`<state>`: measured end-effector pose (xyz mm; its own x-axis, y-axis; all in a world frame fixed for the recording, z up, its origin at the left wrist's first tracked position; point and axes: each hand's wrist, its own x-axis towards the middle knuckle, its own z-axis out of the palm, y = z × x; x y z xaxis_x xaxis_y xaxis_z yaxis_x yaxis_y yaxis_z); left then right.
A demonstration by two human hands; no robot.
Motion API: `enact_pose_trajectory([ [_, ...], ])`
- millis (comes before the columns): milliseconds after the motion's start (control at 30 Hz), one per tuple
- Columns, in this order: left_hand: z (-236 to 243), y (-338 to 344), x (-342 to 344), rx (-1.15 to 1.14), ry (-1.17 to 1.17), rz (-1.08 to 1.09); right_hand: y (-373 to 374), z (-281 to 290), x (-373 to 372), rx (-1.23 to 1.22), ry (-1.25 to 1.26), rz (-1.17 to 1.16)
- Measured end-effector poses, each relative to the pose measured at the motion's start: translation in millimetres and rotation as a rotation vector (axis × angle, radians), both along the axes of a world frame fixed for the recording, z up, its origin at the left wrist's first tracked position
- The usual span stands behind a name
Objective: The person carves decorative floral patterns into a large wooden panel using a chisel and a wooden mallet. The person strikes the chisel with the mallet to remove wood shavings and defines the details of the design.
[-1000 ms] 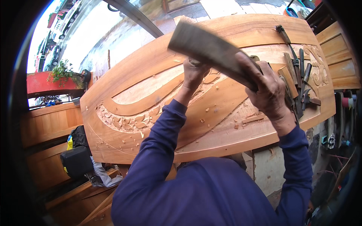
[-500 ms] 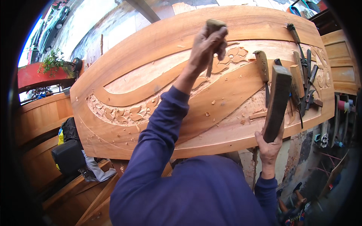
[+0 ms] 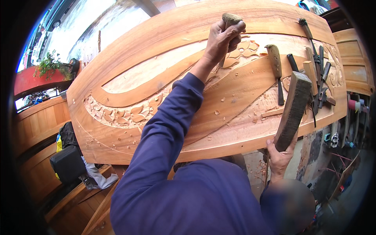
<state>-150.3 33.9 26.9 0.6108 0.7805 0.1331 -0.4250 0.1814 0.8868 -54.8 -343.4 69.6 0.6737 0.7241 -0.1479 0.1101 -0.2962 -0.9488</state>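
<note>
Our left hand (image 3: 224, 38) grips a chisel (image 3: 232, 17); right of that grip, our right hand (image 3: 279, 161) clasps an outward-pointing wooden block (image 3: 291, 111).

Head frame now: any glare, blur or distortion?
Head view: the pale pavement at upper left is blown out; head view: the large carved brown wooden panel has bowed edges, with black around the rim; head view: a round smudge blurs the area below the bare right hand; head view: the long dark wooden block in that hand and the bare left hand look fairly sharp.
</note>
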Motion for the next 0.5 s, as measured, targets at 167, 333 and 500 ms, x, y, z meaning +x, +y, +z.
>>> enact_pose_trajectory([
  [167, -3.7, 2.4, -0.7, -0.01, -0.004, -0.009, 0.5, 2.4, -1.9, 0.019, -0.006, 0.016],
  [333, -0.4, -0.7, -2.7, -0.044, -0.022, 0.002, 12.9, 17.5, -9.1, 0.029, -0.012, -0.053],
  [500, 0.2, -16.0, -5.6, 0.102, 0.056, 0.081, 60.8, 71.3, 19.4, 0.156, -0.481, -0.043],
])
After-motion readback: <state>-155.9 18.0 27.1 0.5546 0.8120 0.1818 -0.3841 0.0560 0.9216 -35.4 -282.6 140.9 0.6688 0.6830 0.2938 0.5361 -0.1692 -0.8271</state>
